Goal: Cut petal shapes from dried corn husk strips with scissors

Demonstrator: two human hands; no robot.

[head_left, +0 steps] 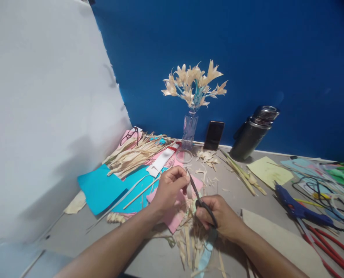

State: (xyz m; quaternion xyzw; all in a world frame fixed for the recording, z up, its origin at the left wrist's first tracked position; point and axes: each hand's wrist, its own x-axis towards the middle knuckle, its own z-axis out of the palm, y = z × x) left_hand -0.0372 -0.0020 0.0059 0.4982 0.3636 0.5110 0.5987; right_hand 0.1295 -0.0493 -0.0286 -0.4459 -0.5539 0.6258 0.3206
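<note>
My right hand [214,214] is wrapped round the black handles of a pair of scissors [195,189]. The blades point up and away, close to the fingertips of my left hand [173,185]. Those left fingers are closed in a pinch; a small pale strip [189,190] shows just below them, but the pinch itself is partly hidden. Beneath both hands lie pink paper [173,216] and a heap of dried husk scraps [189,243].
A clear bottle [190,129] holds husk flowers [195,83] by the blue wall. Right of it stand a phone [214,135] and a dark flask [253,135]. Blue paper [102,189] and husks [140,152] lie left; a blue glue gun [301,208] and red-handled tool [331,247] lie right.
</note>
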